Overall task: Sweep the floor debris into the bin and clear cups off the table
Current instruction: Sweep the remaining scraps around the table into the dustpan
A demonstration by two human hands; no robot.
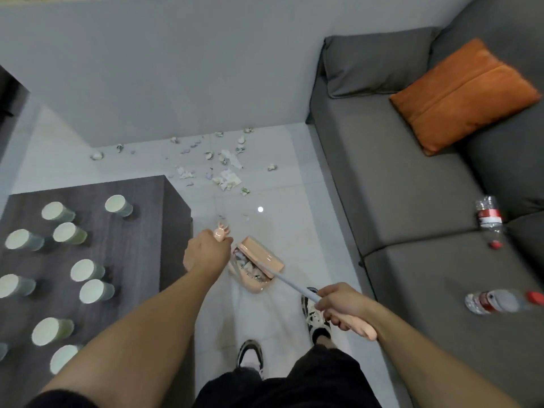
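Below, pink broom [260, 257] over dustpan [250, 282], both hands gripping handles.

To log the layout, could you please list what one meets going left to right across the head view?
Dark table with paper cups → left hand → dustpan → right hand on the broom handle → grey sofa → plastic bottles.

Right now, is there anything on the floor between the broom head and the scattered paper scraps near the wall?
Nothing visible does. The broom head rests at the dustpan, and bare tiled floor runs from there to the paper scraps. The dark table stands to the left, the sofa to the right, both beside that path.
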